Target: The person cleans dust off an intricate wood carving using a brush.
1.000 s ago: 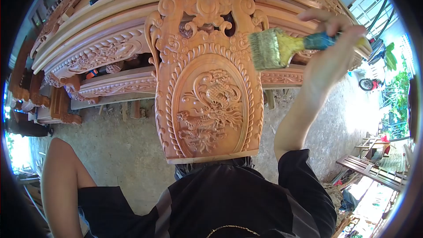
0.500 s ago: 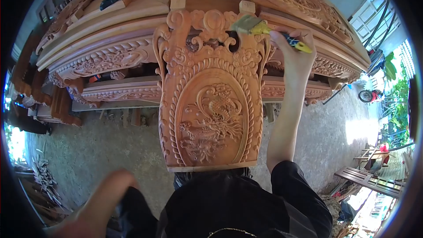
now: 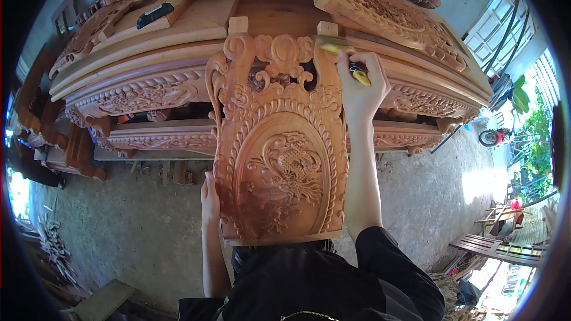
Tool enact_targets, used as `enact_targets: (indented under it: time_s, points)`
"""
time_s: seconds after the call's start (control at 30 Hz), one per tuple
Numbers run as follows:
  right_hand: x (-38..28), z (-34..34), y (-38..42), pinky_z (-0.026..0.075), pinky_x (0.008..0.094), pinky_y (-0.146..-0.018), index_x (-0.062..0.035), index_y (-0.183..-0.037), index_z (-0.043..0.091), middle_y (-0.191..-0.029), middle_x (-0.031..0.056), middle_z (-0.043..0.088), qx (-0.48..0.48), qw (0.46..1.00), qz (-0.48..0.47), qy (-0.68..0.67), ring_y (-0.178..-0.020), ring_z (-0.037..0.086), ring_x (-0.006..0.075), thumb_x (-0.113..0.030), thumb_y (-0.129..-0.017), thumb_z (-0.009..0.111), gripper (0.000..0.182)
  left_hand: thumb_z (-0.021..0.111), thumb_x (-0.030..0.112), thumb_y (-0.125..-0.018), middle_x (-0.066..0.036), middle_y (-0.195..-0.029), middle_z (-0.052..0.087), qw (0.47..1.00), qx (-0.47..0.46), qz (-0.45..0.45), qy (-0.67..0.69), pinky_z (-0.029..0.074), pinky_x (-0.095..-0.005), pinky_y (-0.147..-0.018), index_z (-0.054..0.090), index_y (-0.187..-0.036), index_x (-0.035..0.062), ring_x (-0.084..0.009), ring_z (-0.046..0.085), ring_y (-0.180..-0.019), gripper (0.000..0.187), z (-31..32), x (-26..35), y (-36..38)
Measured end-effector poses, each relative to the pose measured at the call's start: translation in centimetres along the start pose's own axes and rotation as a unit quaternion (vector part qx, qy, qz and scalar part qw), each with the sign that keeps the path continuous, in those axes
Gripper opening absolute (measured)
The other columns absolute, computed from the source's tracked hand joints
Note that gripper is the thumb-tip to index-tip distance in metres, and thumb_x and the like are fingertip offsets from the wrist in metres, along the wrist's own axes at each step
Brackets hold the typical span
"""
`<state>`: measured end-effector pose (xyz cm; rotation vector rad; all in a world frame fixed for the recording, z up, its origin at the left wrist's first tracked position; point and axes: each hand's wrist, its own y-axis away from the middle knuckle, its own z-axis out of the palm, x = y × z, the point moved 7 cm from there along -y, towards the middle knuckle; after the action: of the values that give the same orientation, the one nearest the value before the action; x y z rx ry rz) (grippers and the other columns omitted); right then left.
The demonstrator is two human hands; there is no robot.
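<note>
A carved wooden panel (image 3: 284,166) with a dragon relief in an oval stands in front of me, its upper end near a wooden bench. My right hand (image 3: 364,80) is closed round the dark and yellow handle of a brush (image 3: 334,46), whose bristles are at the panel's upper right corner. At the panel's lower left edge is my left hand (image 3: 210,199), its fingers stretched out along the side and holding nothing.
The long carved bench (image 3: 154,92) spans the view behind the panel. On it lie a black tool (image 3: 154,15) at the left and another carved panel (image 3: 392,15) at the right. Wood scraps (image 3: 56,244) lie on the floor at the left.
My left hand has come up from the lower left to the panel's left edge. My right hand has moved left and slightly down with the brush. The panel sits a little lower in view.
</note>
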<state>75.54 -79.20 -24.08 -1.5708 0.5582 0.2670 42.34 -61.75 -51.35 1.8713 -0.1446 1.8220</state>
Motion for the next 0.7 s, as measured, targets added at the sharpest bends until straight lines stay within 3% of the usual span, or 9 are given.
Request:
enact_targets:
  time_s: [0.07,0.1,0.17,0.2,0.3,0.37,0.57,0.7]
  points:
    - [-0.2,1.3,0.1,0.049,0.0295,-0.06,-0.0013,-0.081,0.058,-0.076,0.0091,0.061,-0.082,0.991,0.011,-0.105,-0.06,0.057,0.0217,-0.005,-0.082,0.081,0.023,0.046,0.046,-0.107,0.004,-0.081,0.051,1.0,0.002,-0.004,-0.003,0.04,-0.024,-0.065,0.061,-0.098,0.0048,-0.0057,0.046,-0.074,0.045,0.5,1.2,0.6]
    - [-0.2,1.4,0.1,0.049,0.0295,-0.06,-0.0013,-0.081,0.058,-0.076,0.0091,0.061,-0.082,0.991,0.011,-0.106,-0.06,0.057,0.0217,-0.005,-0.082,0.081,0.023,0.047,0.045,-0.107,0.006,-0.078,0.047,1.0,0.002,-0.009,-0.006,0.036,-0.0226,-0.062,0.059,-0.092,0.0067,-0.0042,0.043,-0.071,0.043,0.5,1.5,0.7]
    - [-0.9,0.8,0.2,0.049,0.0305,-0.06,-0.0018,-0.081,0.056,-0.076,0.0089,0.061,-0.009,0.998,-0.05,0.035,-0.061,0.058,0.022,-0.005,-0.083,0.079,0.023,0.048,0.045,-0.107,0.007,-0.076,0.044,0.999,-0.016,0.035,-0.009,0.034,-0.0222,-0.06,0.057,-0.089,0.0082,-0.0037,0.04,-0.068,0.042,0.0,-0.2,-0.9]
    - [-0.9,0.8,0.0,0.049,0.0305,-0.06,-0.0018,-0.081,0.056,-0.076,0.0089,0.061,-0.01,0.998,-0.052,0.034,-0.061,0.058,0.022,-0.005,-0.083,0.079,0.023,0.049,0.044,-0.107,0.008,-0.074,0.041,0.996,-0.034,0.077,-0.012,0.031,-0.0218,-0.058,0.055,-0.086,0.0097,-0.0033,0.037,-0.066,0.041,0.2,-0.1,-1.2]
    - [-0.7,1.4,-0.3,0.05,0.031,-0.061,-0.002,-0.08,0.056,-0.078,0.0093,0.061,-0.058,0.996,-0.02,-0.057,-0.062,0.06,0.0221,-0.005,-0.084,0.077,0.022,0.051,0.044,-0.106,0.009,-0.074,0.04,0.998,-0.032,0.061,0.007,0.028,-0.0221,-0.056,0.053,-0.084,0.0108,-0.0033,0.034,-0.064,0.04,0.2,-0.6,-1.2]
    - [-0.9,0.9,-0.4,0.049,0.0302,-0.063,-0.0015,-0.079,0.055,-0.077,0.0095,0.061,-0.032,0.999,-0.015,-0.002,-0.063,0.059,0.0214,-0.005,-0.084,0.077,0.023,0.051,0.044,-0.106,0.008,-0.073,0.04,0.998,-0.024,0.054,0.01,0.028,-0.0219,-0.057,0.053,-0.084,0.0106,-0.0032,0.034,-0.064,0.04,0.4,-0.2,-0.9]
    - [0.0,1.0,-1.4,0.05,0.0294,-0.063,-0.001,-0.078,0.055,-0.075,0.0085,0.062,-0.05,0.998,0.013,-0.042,-0.061,0.059,0.0226,-0.004,-0.083,0.077,0.022,0.051,0.043,-0.106,0.008,-0.074,0.041,0.998,-0.019,0.056,0.006,0.029,-0.0217,-0.058,0.052,-0.083,0.0096,-0.0035,0.035,-0.065,0.041,0.4,-0.2,-1.0]
    - [0.2,0.8,-2.0,0.05,0.0288,-0.062,-0.001,-0.078,0.056,-0.075,0.0077,0.062,-0.029,0.999,-0.022,0.017,-0.061,0.06,0.0199,-0.004,-0.083,0.077,0.023,0.051,0.041,-0.106,0.007,-0.074,0.041,0.998,-0.032,0.047,0.025,0.029,-0.0217,-0.059,0.052,-0.082,0.0092,-0.004,0.036,-0.068,0.04,0.3,-0.4,-1.0]
